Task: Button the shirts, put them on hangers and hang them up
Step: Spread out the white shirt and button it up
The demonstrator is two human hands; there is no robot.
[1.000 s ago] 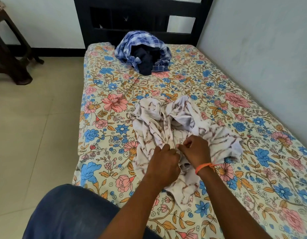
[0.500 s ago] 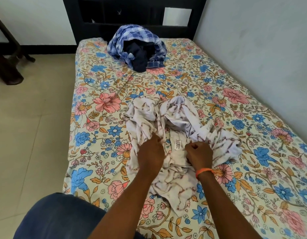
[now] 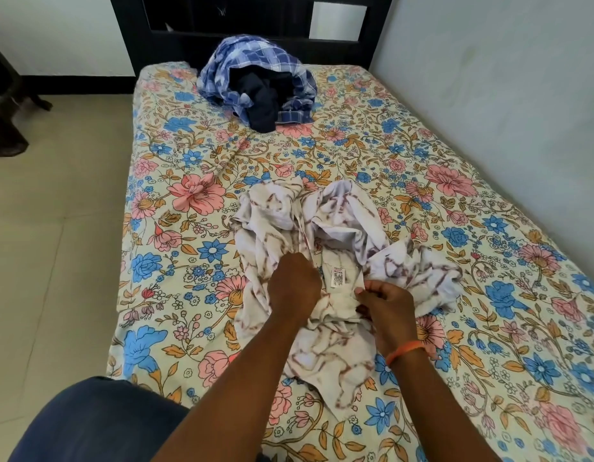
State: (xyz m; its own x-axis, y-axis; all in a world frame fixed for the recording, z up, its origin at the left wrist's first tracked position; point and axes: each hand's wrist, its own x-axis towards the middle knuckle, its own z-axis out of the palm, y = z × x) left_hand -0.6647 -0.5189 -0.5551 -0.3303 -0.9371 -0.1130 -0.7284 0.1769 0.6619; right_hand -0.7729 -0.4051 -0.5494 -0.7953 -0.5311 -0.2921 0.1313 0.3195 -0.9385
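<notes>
A white shirt with brown marbled streaks [image 3: 342, 228] lies crumpled in the middle of the bed, its inside and a white care label facing up. My left hand [image 3: 294, 285] grips the shirt's left front edge with curled fingers. My right hand [image 3: 385, 301], with an orange band on its wrist, pinches the fabric of the right front edge just below the label. A blue checked shirt [image 3: 235, 68] and a dark navy garment [image 3: 260, 98] sit bunched together near the head of the bed. No hangers are in view.
The bed carries a floral sheet [image 3: 489, 295] and stands against a pale wall on the right. A dark headboard [image 3: 255, 25] closes the far end. Tiled floor [image 3: 55, 261] lies to the left, with a dark wooden furniture leg [image 3: 5, 121] at far left.
My hands, close together over the shirt a second ago, have moved apart, spreading the front edges and uncovering the care label. The camera has shifted slightly.
</notes>
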